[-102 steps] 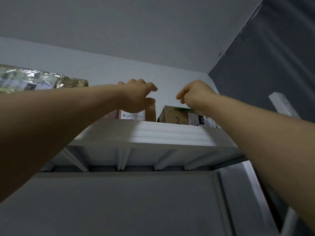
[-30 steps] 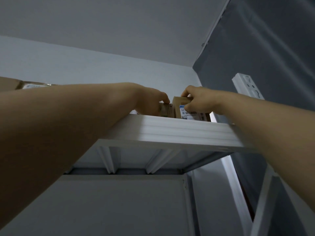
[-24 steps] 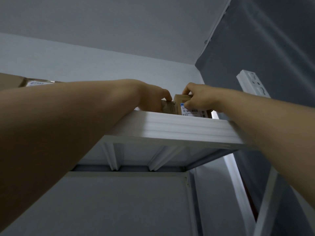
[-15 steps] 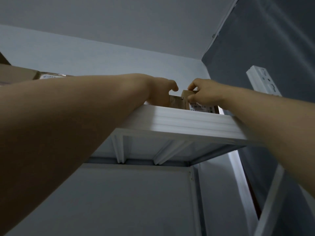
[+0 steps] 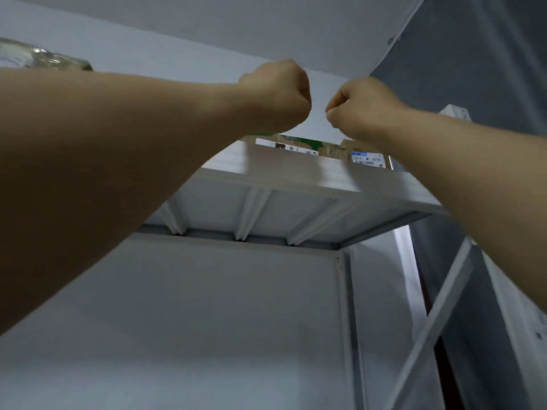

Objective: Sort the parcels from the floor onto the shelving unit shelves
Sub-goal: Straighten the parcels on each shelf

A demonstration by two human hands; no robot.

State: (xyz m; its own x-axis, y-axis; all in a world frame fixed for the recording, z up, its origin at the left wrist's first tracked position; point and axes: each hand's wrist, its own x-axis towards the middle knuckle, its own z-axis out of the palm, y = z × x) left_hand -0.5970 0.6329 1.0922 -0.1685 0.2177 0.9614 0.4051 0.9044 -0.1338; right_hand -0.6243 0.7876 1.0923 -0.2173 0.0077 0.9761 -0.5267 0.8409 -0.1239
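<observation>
- The view looks steeply upward at the top shelf (image 5: pixel 296 170) of a white shelving unit, seen from below its front edge.
- The left hand (image 5: pixel 278 90) is raised above the shelf's front edge. Its fingers are curled tight into a fist with nothing in it.
- The right hand (image 5: pixel 358 108) is just beside it, with a narrow gap between the two. Its fingers are curled in as well, the thumb against the forefinger, and nothing shows in its grasp.
- Both hands show against the pale wall (image 5: pixel 177 63), clear of the parcels below them.
- Two cardboard parcels stand on the top shelf, only their upper parts showing over its edge.
- The left box (image 5: pixel 285 145) sits under the left hand. It carries a white label, with a green strip along its top, and its left end is hidden behind the forearm.
- The right box (image 5: pixel 367 158) stands just beside it, under the right wrist. It has a white label headed in blue, and the print is too blurred to read.
- A wrapped parcel (image 5: pixel 44 56) in shiny clear film shows at the far left, above the left forearm. What it rests on is hidden.
- Under the shelf, white ribs (image 5: pixel 251 214) run from front to back.
- A plain white back panel (image 5: pixel 207 306) fills the space below them.
- On the right, a white post (image 5: pixel 455 109) with holes rises behind the right forearm, and a slanted brace (image 5: pixel 429 321) crosses the unit's side.
- A grey ceiling (image 5: pixel 266 22) spans the top, meeting a dark grey surface (image 5: pixel 488 54) on the right.
</observation>
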